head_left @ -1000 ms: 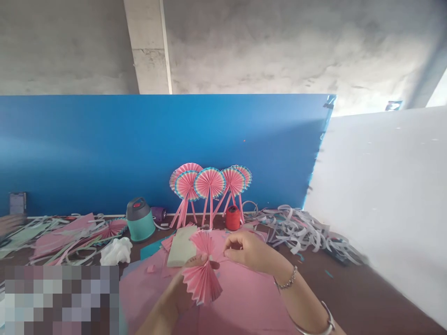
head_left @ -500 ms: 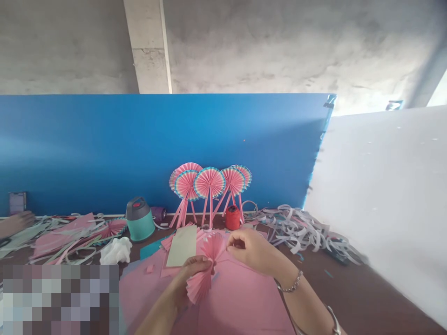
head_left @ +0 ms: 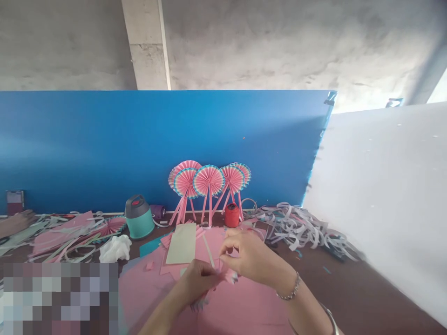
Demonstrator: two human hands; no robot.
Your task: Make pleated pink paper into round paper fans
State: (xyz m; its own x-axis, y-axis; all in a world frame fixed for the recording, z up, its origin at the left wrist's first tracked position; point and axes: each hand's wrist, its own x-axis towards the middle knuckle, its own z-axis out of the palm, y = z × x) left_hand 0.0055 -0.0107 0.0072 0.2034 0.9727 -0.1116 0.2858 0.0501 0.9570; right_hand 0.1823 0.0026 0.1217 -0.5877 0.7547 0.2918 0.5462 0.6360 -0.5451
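Observation:
My left hand point(head_left: 195, 283) pinches a pleated pink paper fan point(head_left: 229, 275) at its gathered middle. Most of the fan is hidden behind the fingers, with folded ends showing to the right and below. Just right of it, my right hand point(head_left: 250, 255) is curled, thumb and forefinger close together above the fan. Whatever those fingertips hold is too small to make out. Under both hands lie large pink paper sheets point(head_left: 244, 307), and a pale yellow-green paper rectangle point(head_left: 180, 244) rests on them beyond my left hand.
Finished pink-and-blue paper fans point(head_left: 208, 180) lean on the blue partition point(head_left: 104, 139). Nearby stand a red container point(head_left: 232, 216) and a teal jar with grey lid point(head_left: 138, 223). Paper strips point(head_left: 296, 225) heap at right; white tissue point(head_left: 115, 249) lies left. Another person's hand point(head_left: 16, 223) is far left.
The pleated fan has turned in my left hand, from spread facing me to mostly hidden. My right hand has shifted slightly left and down, closer to the left fingers.

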